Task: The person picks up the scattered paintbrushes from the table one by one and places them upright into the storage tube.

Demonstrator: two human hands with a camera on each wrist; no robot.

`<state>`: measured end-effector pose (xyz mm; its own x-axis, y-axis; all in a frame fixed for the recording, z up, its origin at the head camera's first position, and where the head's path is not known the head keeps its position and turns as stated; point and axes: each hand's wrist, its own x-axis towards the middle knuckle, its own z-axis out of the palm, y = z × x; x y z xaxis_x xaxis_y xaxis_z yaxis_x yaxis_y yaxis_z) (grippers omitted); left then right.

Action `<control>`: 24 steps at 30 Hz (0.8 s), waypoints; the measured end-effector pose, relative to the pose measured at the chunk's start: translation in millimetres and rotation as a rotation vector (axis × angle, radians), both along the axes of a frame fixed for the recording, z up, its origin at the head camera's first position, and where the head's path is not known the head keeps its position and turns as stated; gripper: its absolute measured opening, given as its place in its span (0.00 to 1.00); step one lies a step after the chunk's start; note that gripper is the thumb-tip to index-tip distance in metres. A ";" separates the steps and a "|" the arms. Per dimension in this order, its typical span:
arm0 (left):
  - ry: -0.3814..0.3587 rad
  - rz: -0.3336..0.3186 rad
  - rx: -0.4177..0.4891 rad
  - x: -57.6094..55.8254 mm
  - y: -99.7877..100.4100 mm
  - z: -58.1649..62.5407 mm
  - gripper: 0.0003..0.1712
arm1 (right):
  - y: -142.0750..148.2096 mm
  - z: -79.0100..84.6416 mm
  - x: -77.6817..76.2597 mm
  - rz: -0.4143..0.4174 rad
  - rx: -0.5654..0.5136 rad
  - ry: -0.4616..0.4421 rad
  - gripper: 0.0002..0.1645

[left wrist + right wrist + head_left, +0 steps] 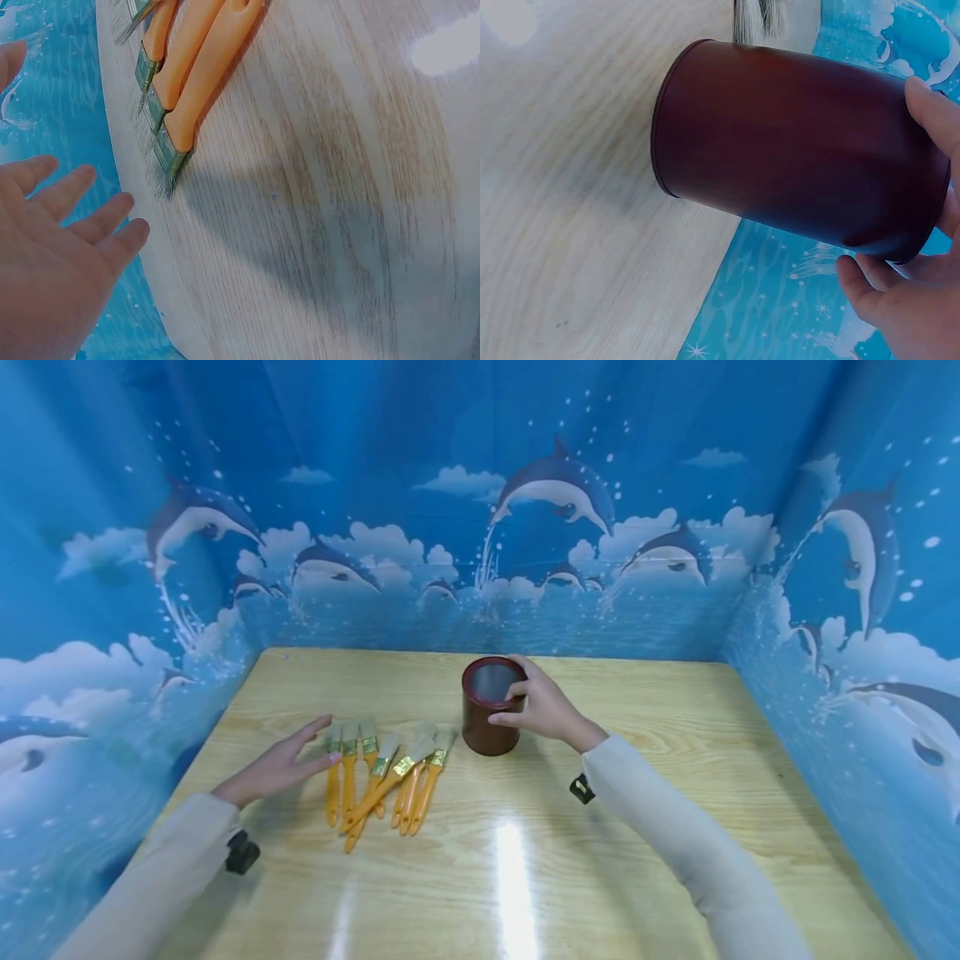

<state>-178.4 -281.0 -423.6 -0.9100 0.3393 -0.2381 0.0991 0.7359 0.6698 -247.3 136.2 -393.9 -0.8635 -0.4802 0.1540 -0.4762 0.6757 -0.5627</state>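
Near the far edge of the table stands an upright dark red-brown cylindrical pot (490,718), its mouth facing up. My right hand (551,706) grips it at the upper right, thumb on the near side and fingers at the rim. In the right wrist view the pot (802,146) fills the middle, with the hand (915,300) around its top end. To the left lie several flat paintbrushes (386,781) with orange handles and pale bristles, some crossing others. My left hand (281,768) hovers at their left side, fingers extended, holding nothing. The left wrist view shows brushes (202,75) beyond its spread fingers.
The light wood-grain table (637,877) has a bright glare streak near its front middle. Blue curtains (420,435) printed with dolphins and clouds stand along the back and both sides. A small black device (242,852) sits at the left wrist, another (582,788) at the right.
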 end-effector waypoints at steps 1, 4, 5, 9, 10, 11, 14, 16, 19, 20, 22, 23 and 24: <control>0.001 -0.001 0.001 0.1 0.3 -0.2 0.47 | 2.5 0.1 3.3 0.006 -0.002 0.004 0.19; 0.005 0.000 0.003 0.0 1.1 -1.6 0.47 | 9.3 0.5 12.9 0.020 -0.009 0.006 0.19; 0.005 0.001 0.003 -0.2 1.4 -2.0 0.47 | 11.2 0.5 16.1 0.024 -0.013 0.001 0.19; 0.005 0.005 0.008 -1.1 3.0 -3.8 0.46 | 18.2 0.2 28.8 0.017 -0.016 -0.023 0.19; 0.006 0.005 0.008 -1.1 3.2 -3.8 0.46 | 19.7 0.1 32.3 0.015 -0.018 -0.031 0.19; 0.006 0.006 0.009 -1.2 3.4 -3.7 0.46 | 21.2 0.0 35.8 0.013 -0.023 -0.037 0.19; 0.009 0.005 0.014 -1.6 4.1 -3.6 0.47 | 25.5 -0.4 47.5 0.006 -0.027 -0.049 0.18; 0.012 0.005 0.018 -1.9 4.3 -3.7 0.47 | 28.1 -0.3 55.4 0.008 -0.031 -0.047 0.18; 0.017 0.003 0.019 -2.0 4.3 -3.9 0.46 | 31.1 -0.2 66.2 0.013 -0.033 -0.037 0.18; 0.016 0.003 0.019 -1.9 4.2 -3.9 0.46 | 31.8 -0.3 69.3 0.018 -0.034 -0.031 0.17; 0.013 0.004 0.016 -1.6 3.9 -3.8 0.46 | 32.8 -0.7 74.4 0.023 -0.039 -0.027 0.17; 0.012 0.004 0.014 -1.5 3.7 -3.8 0.46 | 33.1 -1.1 76.4 0.024 -0.043 -0.025 0.17; 0.012 0.004 0.012 -1.4 3.7 -3.7 0.46 | 33.3 -1.5 78.1 0.024 -0.050 -0.026 0.17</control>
